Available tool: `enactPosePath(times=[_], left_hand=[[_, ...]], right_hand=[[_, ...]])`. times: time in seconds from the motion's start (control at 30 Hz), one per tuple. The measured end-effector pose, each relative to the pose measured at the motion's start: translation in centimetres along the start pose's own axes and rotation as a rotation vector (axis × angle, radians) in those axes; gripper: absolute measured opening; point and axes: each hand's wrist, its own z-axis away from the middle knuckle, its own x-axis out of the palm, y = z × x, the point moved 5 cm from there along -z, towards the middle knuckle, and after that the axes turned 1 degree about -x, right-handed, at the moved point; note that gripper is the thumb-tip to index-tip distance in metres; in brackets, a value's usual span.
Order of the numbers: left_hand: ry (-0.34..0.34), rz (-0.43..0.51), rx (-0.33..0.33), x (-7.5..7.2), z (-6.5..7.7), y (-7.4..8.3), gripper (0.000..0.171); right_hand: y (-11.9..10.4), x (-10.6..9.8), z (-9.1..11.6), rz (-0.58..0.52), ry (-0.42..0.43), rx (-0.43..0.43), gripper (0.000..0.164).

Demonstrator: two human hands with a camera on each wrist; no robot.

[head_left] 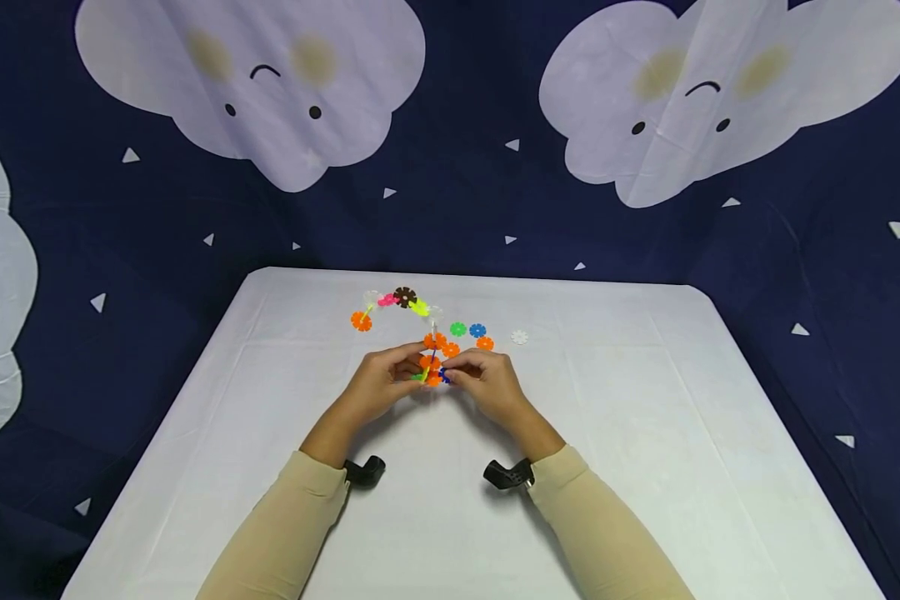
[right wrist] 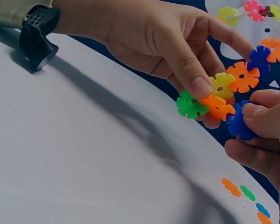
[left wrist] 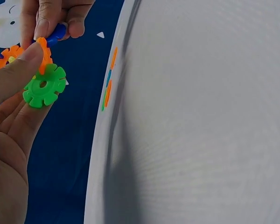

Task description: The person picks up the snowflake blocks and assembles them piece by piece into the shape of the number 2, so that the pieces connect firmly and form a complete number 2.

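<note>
Slotted plastic snowflake discs are joined into a chain, held above the white table between both hands. My left hand [head_left: 378, 382] grips its near end, with thumb and fingers around a yellow disc [right wrist: 221, 86] and an orange disc [right wrist: 218, 108]. A green disc [left wrist: 44, 86] sticks out past the left thumb. Between right thumb and fingers, my right hand [head_left: 489, 385] pinches a dark blue disc [right wrist: 240, 121], its edge right at the orange one. Farther along the chain come another orange disc [right wrist: 243, 77], a blue one [right wrist: 259, 62], then pink [head_left: 387, 300] and brown [head_left: 405, 297] discs.
Loose discs lie beyond my right hand: green [head_left: 458, 329], blue [head_left: 477, 331], two orange, one of them [head_left: 484, 342] beside the blue, and a white one [head_left: 519, 337]. The white table [head_left: 645, 467] ends at a dark blue cloth backdrop [head_left: 465, 225] with clouds.
</note>
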Motion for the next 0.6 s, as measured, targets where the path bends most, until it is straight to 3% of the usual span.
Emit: enactPosePath(times=[0.3,0.6], left_hand=[[0.012,0.005,-0.003,-0.16,0.05,0.03,0.060],[0.021,0.056,0.009,0.16,0.11,-0.14,0.063]], right_hand=[[-0.11,0.37,0.09,-0.001,0.078,-0.034,0.011],[-0.46,0.50,0.17,0.037,0.051,-0.059,0.013]])
